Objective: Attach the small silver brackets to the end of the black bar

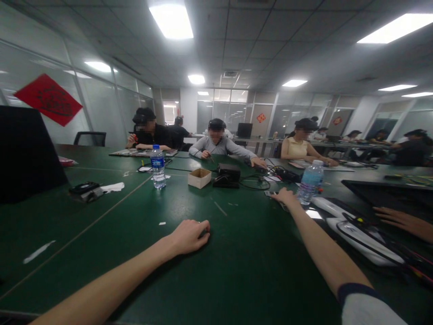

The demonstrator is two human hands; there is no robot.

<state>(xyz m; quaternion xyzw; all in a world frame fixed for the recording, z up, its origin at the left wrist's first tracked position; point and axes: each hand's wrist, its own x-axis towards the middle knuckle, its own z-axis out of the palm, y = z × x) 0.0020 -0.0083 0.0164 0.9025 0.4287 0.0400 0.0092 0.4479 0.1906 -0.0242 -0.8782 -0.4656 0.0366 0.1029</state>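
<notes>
Now the left hand (189, 235) rests at twelve o'clock on the tabletop (135, 234), curled narrow, holding nothing. The right hand (287, 197), at one o'clock, lies wide beside a small gadget (269, 193), with a water bottle (310, 181) at its three o'clock.

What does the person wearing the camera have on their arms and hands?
Both forearms are bare: no gloves, no watch in view. The right arm carries a light grey sleeve with a dark blue cuff. The left hand may wear a thin ring, too small to be sure; the right hand shows nothing worn.
</notes>
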